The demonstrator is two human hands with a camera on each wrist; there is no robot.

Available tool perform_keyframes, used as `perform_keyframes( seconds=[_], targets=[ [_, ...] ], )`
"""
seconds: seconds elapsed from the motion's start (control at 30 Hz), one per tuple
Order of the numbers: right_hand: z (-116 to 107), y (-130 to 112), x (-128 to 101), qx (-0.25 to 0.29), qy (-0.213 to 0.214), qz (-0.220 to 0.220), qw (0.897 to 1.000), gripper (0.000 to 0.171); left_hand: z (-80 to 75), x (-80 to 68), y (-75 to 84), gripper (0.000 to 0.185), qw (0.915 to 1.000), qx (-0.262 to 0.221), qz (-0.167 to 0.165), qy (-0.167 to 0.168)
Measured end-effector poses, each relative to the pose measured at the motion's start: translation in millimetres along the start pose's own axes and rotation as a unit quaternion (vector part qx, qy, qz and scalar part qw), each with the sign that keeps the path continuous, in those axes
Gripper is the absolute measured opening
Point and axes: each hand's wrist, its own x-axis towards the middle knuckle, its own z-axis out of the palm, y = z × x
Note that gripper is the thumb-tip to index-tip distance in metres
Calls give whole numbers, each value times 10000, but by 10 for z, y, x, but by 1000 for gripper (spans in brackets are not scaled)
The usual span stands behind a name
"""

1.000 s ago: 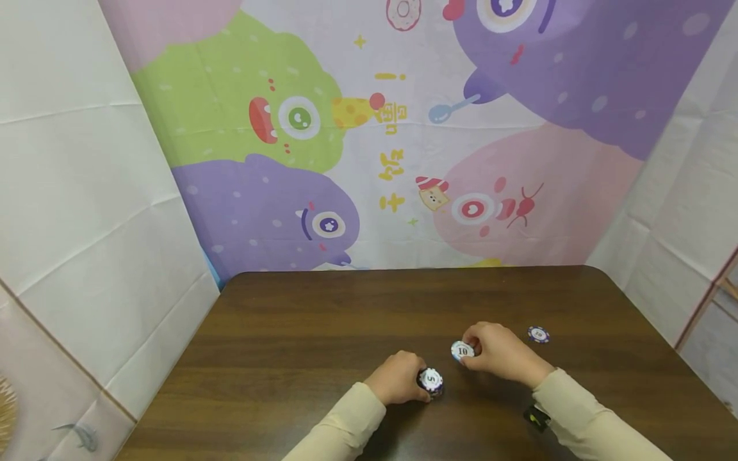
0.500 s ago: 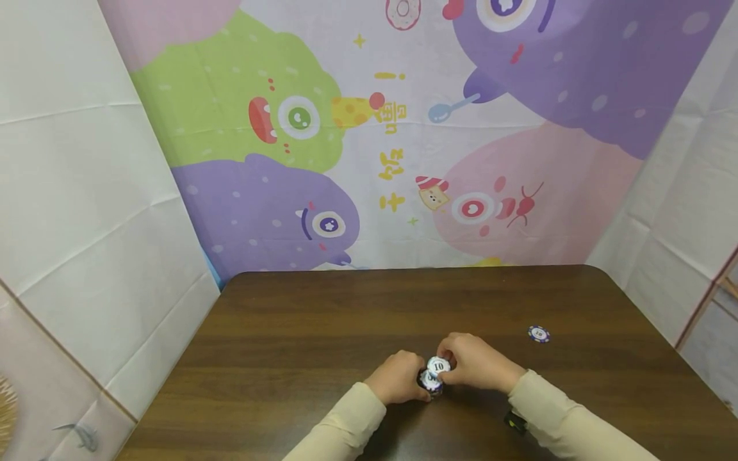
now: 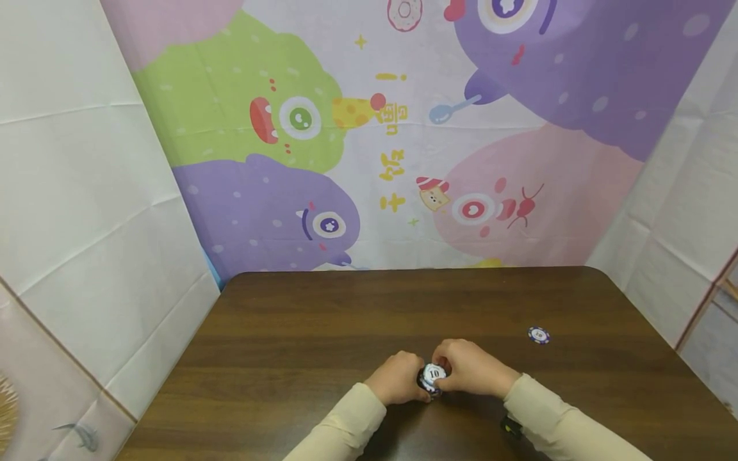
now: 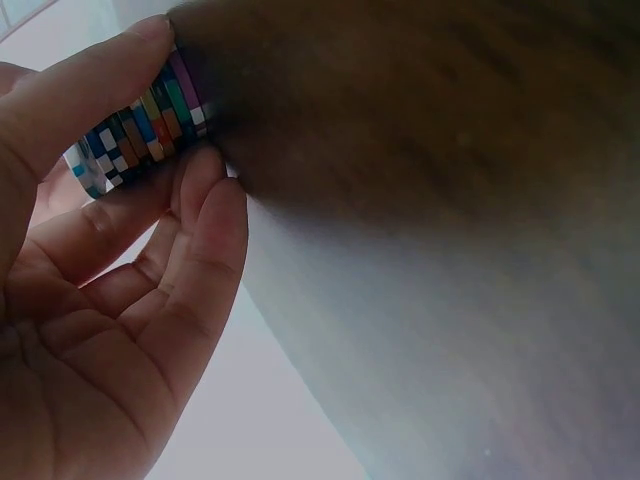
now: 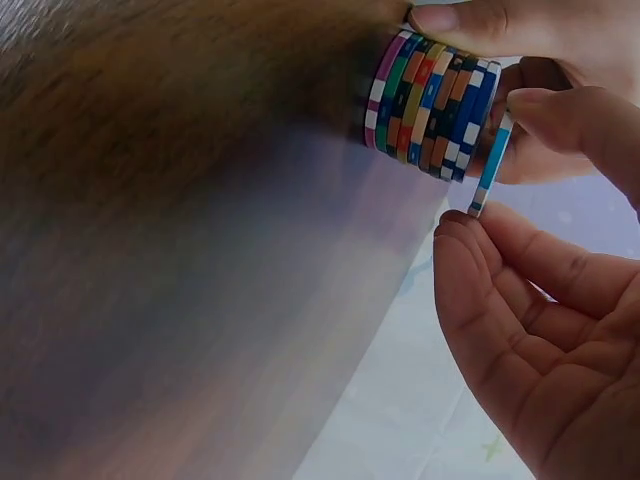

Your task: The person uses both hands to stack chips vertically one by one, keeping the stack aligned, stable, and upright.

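Near the front edge of the table (image 3: 323, 320), a little right of centre, the left hand (image 3: 398, 378) is curling its thumb and fingers round a stack (image 5: 428, 105) of poker chips, while the right hand (image 3: 469, 368) is pinching a chip (image 5: 490, 160) marked 10 just over the top of it. Judging from the right wrist view, the chip is sitting slightly tilted and not quite flush, so it probably wants levelling and centring before release, with the left hand steadying the pile so nothing slides. The stack is showing many thin discs with striped edges in purple, green, red, orange and blue, each broken by white blocks; the pinched one is light blue and white. A lone chip (image 3: 539, 334) is lying well apart, far to the right.
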Motion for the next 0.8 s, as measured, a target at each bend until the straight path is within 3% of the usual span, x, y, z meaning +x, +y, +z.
perform_keyframes(
  seconds=[0.4, 0.8],
  targets=[
    [36, -33, 15, -1, -190, -101, 9998, 19, -8, -10, 3, 28, 9995, -316, -73, -40],
    [42, -17, 32, -55, -244, -154, 9996, 20, 16, 17, -40, 26, 9984, -552, 70, -55]
  ],
)
